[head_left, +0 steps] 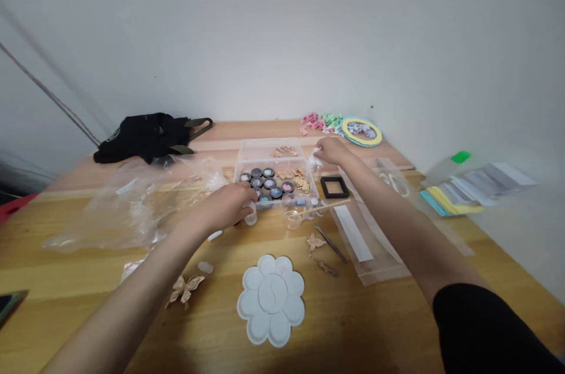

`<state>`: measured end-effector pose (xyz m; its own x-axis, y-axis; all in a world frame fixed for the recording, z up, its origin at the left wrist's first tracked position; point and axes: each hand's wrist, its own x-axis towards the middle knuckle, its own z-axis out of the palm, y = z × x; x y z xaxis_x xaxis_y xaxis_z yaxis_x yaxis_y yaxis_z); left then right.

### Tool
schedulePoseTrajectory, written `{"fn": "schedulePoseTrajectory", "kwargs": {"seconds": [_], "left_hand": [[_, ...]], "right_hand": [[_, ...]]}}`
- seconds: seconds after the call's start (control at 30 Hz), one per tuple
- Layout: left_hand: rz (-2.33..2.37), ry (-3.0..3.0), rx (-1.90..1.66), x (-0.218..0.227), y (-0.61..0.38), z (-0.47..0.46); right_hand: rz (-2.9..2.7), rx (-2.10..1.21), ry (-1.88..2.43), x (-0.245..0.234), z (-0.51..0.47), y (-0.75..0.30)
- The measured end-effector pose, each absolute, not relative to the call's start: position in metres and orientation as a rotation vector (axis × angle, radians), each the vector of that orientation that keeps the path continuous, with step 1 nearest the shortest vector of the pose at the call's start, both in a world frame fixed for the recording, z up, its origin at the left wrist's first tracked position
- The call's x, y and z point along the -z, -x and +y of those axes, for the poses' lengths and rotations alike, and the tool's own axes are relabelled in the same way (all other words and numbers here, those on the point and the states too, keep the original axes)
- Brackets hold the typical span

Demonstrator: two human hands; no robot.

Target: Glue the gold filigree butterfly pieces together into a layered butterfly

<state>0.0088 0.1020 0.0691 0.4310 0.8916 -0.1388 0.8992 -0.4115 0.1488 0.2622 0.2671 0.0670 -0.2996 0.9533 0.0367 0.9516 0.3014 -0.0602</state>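
Note:
My left hand (pixel 230 204) is closed on a small clear plastic cup (pixel 251 216) at the near left of a clear plastic box (pixel 241 153). Several round black-rimmed pots (pixel 275 192) and gold butterfly pieces (pixel 301 181) lie in that box. Beyond its right side, my right hand (pixel 332 150) grips a small white bottle (pixel 315 162), partly hidden by the fingers. Another clear cup (pixel 292 219) stands between my hands, with a thin wooden stick (pixel 326 207) across it. In front of me lies a white flower-shaped palette (pixel 271 297).
A black square frame (pixel 334 187), tweezers (pixel 332 243) and a clear bag (pixel 384 265) lie to the right. Gold butterflies (pixel 184 290) rest nearer. A crumpled plastic bag (pixel 141 203) and black bag (pixel 145 137) lie left; a yellow-blue ring (pixel 377 136) sits at the back.

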Motion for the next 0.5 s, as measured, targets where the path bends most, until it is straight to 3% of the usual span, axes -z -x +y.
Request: {"fn": "schedulePoseTrajectory", "kwargs": {"seconds": [0.5], "left_hand": [[1.558,-2.484,0.073,-0.069,-0.007,0.102]], "right_hand": [[-2.375,-0.054,1.787,-0.068,0.269,-0.276]]}}
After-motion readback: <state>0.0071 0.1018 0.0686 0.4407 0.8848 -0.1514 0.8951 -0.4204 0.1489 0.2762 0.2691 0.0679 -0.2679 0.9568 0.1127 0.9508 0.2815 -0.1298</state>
